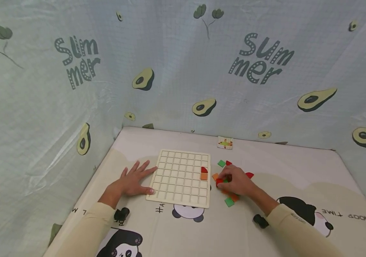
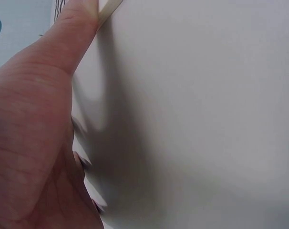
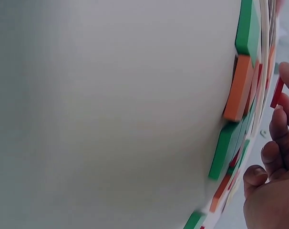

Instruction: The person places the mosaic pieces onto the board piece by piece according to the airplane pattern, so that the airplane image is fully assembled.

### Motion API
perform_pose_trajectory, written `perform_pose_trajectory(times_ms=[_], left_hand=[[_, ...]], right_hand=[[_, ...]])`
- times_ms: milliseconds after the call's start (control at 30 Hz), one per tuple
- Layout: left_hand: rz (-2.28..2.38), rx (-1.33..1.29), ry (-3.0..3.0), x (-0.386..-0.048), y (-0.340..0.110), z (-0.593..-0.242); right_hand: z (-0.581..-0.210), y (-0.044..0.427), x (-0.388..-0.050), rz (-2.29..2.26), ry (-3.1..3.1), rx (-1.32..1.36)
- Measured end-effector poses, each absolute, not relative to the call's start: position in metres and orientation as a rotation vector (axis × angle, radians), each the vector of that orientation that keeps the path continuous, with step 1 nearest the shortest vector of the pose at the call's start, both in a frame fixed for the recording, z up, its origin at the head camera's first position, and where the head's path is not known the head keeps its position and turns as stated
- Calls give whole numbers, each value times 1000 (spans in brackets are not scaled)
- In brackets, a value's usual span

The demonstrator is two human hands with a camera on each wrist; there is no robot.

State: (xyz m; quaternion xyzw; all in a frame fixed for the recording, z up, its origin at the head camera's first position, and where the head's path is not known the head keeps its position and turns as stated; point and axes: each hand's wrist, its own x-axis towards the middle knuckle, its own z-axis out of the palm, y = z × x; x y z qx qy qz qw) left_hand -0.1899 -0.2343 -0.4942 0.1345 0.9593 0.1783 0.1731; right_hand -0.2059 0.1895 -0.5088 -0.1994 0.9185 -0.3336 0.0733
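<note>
Beige sleeves (image 1: 84,233), cut off by the lower edge of the head view, lead to your two hands. Your left hand (image 1: 133,181) lies spread and relaxed, grasping nothing, its thumb and index finger reaching the left edge of the pale gridded board (image 1: 178,171); in the left wrist view the thumb is cropped at the top and the other fingers are mostly hidden behind the palm. Your right hand (image 1: 238,180), to the right of the board, pinches a red piece (image 3: 277,93) between thumb and fingertips. You see this piece edge-on in the right wrist view, so its full outline cannot be made out. Two pieces occupy the board's rightmost column: a red quarter-round (image 1: 204,170) and, just nearer you, an orange square (image 1: 204,176). Loose green, orange and red pieces (image 1: 229,202) lie on the table (image 1: 176,235) around your right hand, which partly hides them. Beyond, near the back edge, a small card (image 1: 225,142) bears a coloured pattern too small to read.
</note>
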Motion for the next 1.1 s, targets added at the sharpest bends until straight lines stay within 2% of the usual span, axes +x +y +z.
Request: perform_pose_trajectory(times_ms=[667, 1100], left_hand=[[489, 375, 2720, -192, -235, -498], [492, 369, 2716, -193, -236, -501]], right_hand=[[-514, 162, -206, -1053, 2704, -723], [-513, 149, -206, -1011, 2723, -663]])
